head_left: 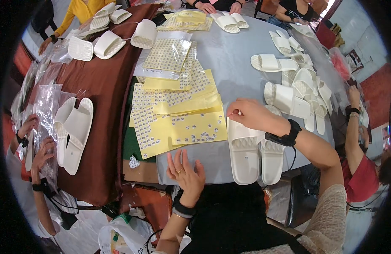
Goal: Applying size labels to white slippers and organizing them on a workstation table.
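My right hand (250,113) reaches in from the right, fingertips pinched together just above the toe end of a white slipper (242,152) lying sole up on the grey table (233,59). A second white slipper (273,158) lies beside it. My left hand (186,171) rests flat and open on the table's near edge, holding nothing. Yellow sticker sheets (185,122) with small number stickers lie just left of my right hand. Whether a sticker sits between the pinched fingers is too small to tell.
More sticker sheets (170,55) spread toward the far side. Piles of white slippers (297,93) lie at right and far left (106,44). A brown cloth (104,93) covers the left table, where a person's hands (41,154) handle clear bags. Other people sit around.
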A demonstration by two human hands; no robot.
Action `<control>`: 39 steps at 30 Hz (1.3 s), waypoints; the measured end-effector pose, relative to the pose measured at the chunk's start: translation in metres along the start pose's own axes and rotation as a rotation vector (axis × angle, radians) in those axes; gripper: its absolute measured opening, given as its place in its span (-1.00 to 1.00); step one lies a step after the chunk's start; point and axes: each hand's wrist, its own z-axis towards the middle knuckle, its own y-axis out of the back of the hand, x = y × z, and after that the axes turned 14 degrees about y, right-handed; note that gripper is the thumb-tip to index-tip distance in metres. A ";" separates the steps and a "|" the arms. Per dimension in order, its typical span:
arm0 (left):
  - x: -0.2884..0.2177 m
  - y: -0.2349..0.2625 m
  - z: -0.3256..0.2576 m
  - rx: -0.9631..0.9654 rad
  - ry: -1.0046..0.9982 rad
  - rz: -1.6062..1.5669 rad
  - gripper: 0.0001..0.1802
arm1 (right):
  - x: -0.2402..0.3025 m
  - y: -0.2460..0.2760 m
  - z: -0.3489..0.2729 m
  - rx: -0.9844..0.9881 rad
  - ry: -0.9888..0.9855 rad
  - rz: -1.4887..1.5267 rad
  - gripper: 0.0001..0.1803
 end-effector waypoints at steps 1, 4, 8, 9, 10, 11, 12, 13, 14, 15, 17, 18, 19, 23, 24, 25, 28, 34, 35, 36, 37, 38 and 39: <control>-0.002 0.001 0.001 0.016 0.012 -0.001 -0.34 | 0.001 0.000 0.001 -0.014 0.017 0.010 -0.85; -0.009 0.001 0.005 0.133 0.068 0.123 -0.34 | 0.009 -0.010 0.012 -0.018 0.005 0.010 -0.83; -0.014 0.000 0.010 0.175 0.116 0.175 -0.35 | 0.043 -0.061 0.034 -0.118 0.088 0.134 -0.85; -0.014 0.000 0.010 0.174 0.093 0.223 -0.35 | 0.052 -0.074 0.038 -0.130 0.112 0.133 -0.85; -0.014 0.001 0.011 0.169 0.098 0.222 -0.35 | 0.059 -0.086 0.041 -0.111 0.134 0.135 -0.85; -0.013 0.000 0.011 0.181 0.099 0.230 -0.34 | 0.065 -0.096 0.044 -0.110 0.167 0.147 -0.86; -0.013 0.000 0.010 0.194 0.098 0.241 -0.34 | 0.067 -0.103 0.047 -0.092 0.165 0.137 -0.86; -0.013 0.000 0.009 0.189 0.107 0.241 -0.34 | 0.069 -0.109 0.050 -0.156 0.195 0.037 -0.86; -0.013 -0.001 0.009 0.204 0.120 0.202 -0.34 | 0.070 -0.115 0.053 -0.191 0.199 -0.055 -0.86; -0.012 -0.001 0.009 0.219 0.132 0.162 -0.34 | 0.070 -0.118 0.056 -0.223 0.234 -0.060 -0.86; -0.011 -0.002 0.009 0.179 0.121 0.162 -0.33 | 0.067 -0.121 0.057 -0.079 0.149 -0.125 -0.88; -0.010 -0.003 0.009 0.161 0.110 0.201 -0.34 | 0.067 -0.123 0.057 -0.108 0.180 -0.141 -0.88; -0.010 -0.004 0.009 0.145 0.096 0.245 -0.34 | 0.067 -0.125 0.057 -0.131 0.214 -0.146 -0.88; -0.008 -0.005 0.009 0.183 0.099 0.180 -0.34 | 0.069 -0.129 0.058 -0.139 0.249 -0.199 -0.90; -0.008 -0.005 0.009 0.179 0.104 0.177 -0.34 | 0.070 -0.128 0.058 -0.121 0.244 -0.200 -0.90; -0.008 -0.006 0.009 0.179 0.102 0.181 -0.34 | 0.071 -0.127 0.059 -0.133 0.262 -0.221 -0.90; -0.008 -0.005 0.009 0.190 0.112 0.153 -0.34 | 0.072 -0.121 0.059 -0.139 0.210 -0.156 -0.83; -0.007 -0.004 0.010 0.187 0.107 0.119 -0.34 | 0.077 -0.099 0.045 -0.121 0.127 0.047 -0.71; -0.007 -0.003 0.010 0.191 0.107 0.117 -0.33 | 0.078 -0.090 0.040 -0.088 0.106 0.102 -0.72; -0.008 -0.002 0.010 0.192 0.105 0.111 -0.33 | 0.079 -0.081 0.033 -0.032 0.053 0.147 -0.72; -0.008 -0.001 0.011 0.212 0.125 0.099 -0.33 | 0.079 -0.070 0.022 -0.056 0.072 0.157 -0.72; -0.009 0.000 0.011 0.226 0.132 0.092 -0.32 | 0.080 -0.057 0.008 -0.027 0.054 0.230 -0.72; -0.009 0.000 0.011 0.244 0.131 0.081 -0.32 | 0.080 -0.044 -0.006 -0.017 0.051 0.310 -0.72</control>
